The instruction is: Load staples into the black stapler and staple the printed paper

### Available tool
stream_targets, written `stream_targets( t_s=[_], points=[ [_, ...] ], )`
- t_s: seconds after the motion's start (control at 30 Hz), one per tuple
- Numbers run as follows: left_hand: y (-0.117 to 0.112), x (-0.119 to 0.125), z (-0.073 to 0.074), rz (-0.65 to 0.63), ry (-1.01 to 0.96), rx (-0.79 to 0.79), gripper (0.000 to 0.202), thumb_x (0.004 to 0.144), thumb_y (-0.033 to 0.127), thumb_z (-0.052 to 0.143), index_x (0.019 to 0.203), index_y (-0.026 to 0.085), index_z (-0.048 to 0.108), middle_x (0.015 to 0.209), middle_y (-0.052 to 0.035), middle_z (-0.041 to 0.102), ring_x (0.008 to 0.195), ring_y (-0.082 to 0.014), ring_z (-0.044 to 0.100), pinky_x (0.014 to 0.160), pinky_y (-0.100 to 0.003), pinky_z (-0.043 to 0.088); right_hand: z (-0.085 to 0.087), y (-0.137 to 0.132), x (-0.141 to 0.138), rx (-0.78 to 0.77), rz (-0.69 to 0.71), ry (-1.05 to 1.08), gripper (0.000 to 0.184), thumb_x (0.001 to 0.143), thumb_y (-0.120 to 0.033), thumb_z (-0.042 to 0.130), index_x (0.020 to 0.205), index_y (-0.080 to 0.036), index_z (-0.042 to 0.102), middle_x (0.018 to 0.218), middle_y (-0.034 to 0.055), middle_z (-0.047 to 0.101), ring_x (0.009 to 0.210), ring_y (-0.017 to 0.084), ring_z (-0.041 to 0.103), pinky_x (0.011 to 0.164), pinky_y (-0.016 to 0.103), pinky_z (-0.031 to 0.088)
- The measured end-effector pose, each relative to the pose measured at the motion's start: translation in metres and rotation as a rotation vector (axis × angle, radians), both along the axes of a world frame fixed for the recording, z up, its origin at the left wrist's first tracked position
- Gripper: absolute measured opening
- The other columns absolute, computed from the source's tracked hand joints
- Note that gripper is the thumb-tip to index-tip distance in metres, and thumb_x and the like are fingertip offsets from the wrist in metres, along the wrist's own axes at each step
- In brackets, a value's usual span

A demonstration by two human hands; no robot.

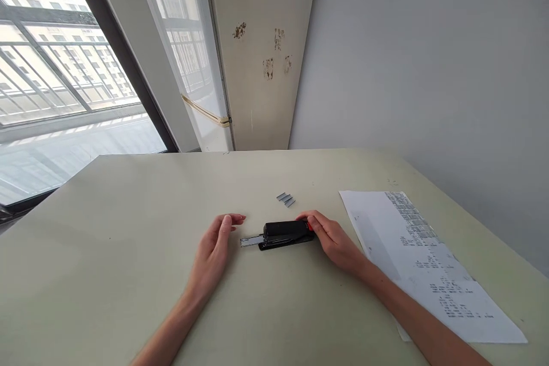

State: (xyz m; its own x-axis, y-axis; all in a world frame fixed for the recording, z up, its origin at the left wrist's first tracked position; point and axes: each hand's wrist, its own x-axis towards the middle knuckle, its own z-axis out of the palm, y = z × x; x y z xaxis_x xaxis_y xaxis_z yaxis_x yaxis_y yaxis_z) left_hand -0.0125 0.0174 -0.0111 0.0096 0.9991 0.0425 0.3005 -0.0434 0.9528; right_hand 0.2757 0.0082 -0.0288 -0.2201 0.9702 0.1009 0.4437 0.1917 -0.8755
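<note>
A black stapler (283, 231) lies on the table in the middle of the view, with its metal staple tray (251, 241) sticking out at the left end. My right hand (332, 237) grips the stapler's right end, thumb and fingers around the red part there. To the left of the tray, my left hand (218, 237) rests with fingers apart and nothing in them, not touching the stapler. Just beyond the stapler lie several short strips of staples (286, 199).
Printed sheets of paper (386, 240) lie on the table (128, 274) at the right, partly under my right forearm. A grey wall (407, 57) runs along the right side. Behind the table stand a stained cream panel (257, 97) and a large window (64, 68).
</note>
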Motion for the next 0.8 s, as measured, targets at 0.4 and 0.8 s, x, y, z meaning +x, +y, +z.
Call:
stream_targets(
  t_s=[0.4, 0.8],
  points=[
    [-0.004, 0.003, 0.003, -0.202, -0.254, -0.188, 0.049, 0.104, 0.062, 0.051, 0.118, 0.022, 0.076, 0.129, -0.0096, 0.074, 0.130, -0.0297, 0.063, 0.115, -0.039, 0.041, 0.003, -0.010, -0.007, -0.043, -0.009, -0.037, 0.031, 0.098, -0.048, 0.066, 0.119, -0.026, 0.068, 0.109, 0.0047, 0.074, 0.097, 0.024, 0.066, 0.083, 0.034, 0.052],
    [0.001, 0.015, 0.007, -0.072, -1.325, -0.650, 0.041, 0.111, 0.031, 0.046, 0.102, 0.005, 0.076, 0.110, -0.0187, 0.078, 0.107, -0.0269, 0.077, 0.101, -0.037, 0.060, 0.028, -0.029, -0.024, -0.662, 0.065, 0.478, 0.056, 0.088, -0.058, 0.076, 0.126, -0.018, 0.070, 0.095, 0.0053, 0.071, 0.070, 0.016, 0.061, 0.045, 0.022, 0.049]
  ],
)
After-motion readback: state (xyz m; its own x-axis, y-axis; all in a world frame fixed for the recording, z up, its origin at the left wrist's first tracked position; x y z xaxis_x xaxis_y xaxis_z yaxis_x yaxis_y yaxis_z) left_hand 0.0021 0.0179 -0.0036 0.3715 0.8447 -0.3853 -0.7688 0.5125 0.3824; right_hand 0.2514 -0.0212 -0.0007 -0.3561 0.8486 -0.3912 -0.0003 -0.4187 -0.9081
